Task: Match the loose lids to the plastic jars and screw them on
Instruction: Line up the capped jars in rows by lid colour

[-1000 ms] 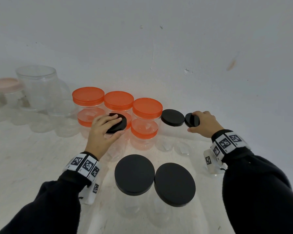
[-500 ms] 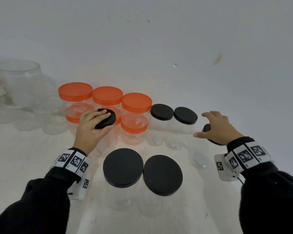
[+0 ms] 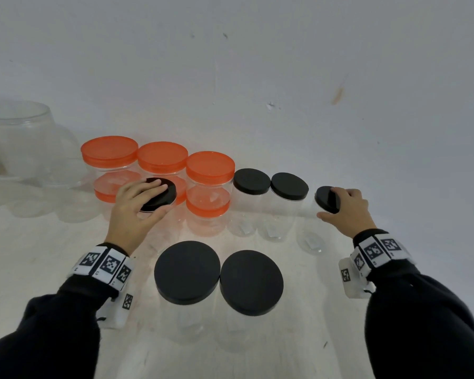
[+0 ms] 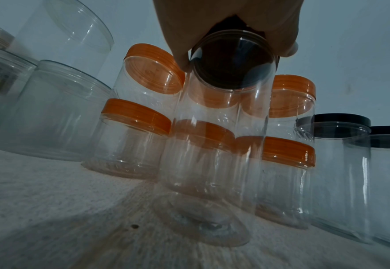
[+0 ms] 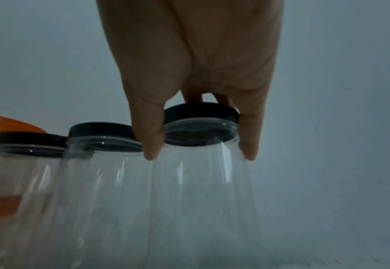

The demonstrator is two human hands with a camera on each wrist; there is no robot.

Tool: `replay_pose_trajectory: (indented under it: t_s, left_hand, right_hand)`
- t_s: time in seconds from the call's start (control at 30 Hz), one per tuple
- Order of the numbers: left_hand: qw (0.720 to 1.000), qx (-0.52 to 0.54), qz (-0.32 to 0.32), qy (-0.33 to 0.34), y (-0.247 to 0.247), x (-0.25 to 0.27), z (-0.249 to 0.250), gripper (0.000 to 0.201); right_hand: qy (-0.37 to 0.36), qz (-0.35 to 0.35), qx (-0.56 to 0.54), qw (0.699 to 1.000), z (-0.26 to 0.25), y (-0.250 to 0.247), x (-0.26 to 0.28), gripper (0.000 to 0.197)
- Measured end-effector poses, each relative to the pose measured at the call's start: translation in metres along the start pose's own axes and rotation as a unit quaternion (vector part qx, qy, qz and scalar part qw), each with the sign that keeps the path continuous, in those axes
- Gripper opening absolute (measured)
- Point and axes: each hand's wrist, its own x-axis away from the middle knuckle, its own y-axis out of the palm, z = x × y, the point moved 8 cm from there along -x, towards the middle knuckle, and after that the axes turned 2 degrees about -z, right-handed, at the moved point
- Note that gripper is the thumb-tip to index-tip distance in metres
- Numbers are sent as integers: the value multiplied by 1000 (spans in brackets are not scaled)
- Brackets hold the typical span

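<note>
Head view shows a pale table [image 3: 39, 269] set against a white wall [image 3: 257, 64], with clear plastic jars standing across it. Largest are the wide lidless jars [image 3: 19, 138] at the far left. Nearest the camera stand two tall clear jars side by side, each capped with a big black lid [image 3: 187, 271] [image 3: 251, 282], the two lids touching or almost so. Behind them is a cluster of orange-lidded jars [image 3: 109, 151], three taller ones at the back and shorter ones in front. To their right, two black-lidded jars [image 3: 251, 181] [image 3: 289, 186] stand just beside each other near the wall.

Both arms wear black sleeves [image 3: 52, 337] with checkered marker bands at the wrists.

The left hand [image 3: 133, 212] lies over a small black lid [image 3: 159, 194] on top of a tall clear jar [image 4: 212, 145], in front of the orange cluster; fingers rest across the lid's top and the thumb curls against its near edge, gripping it. The left wrist view shows that lid seated at the jar's mouth, the jar's base on the table.

The right hand [image 3: 348, 212] grips another small black lid [image 3: 326, 199] on the rightmost clear jar [image 5: 196, 191], just right of the two black-lidded jars. In the right wrist view the thumb and fingers [image 5: 151, 127] curl down around the lid's rim onto the jar's shoulder.
</note>
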Motion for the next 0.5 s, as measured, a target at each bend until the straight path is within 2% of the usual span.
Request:
replay_pose_trajectory:
  t_s: [0.17,0.5]
  left_hand:
    - [1000,0,5,2,-1,-1,0,54]
    - [1000,-4,2,1,0,-1,-2,53]
  right_hand:
    - [11,28,-11,999,-1,2,-16,67]
    - [-1,36,-17,999,-6,6,-26,67]
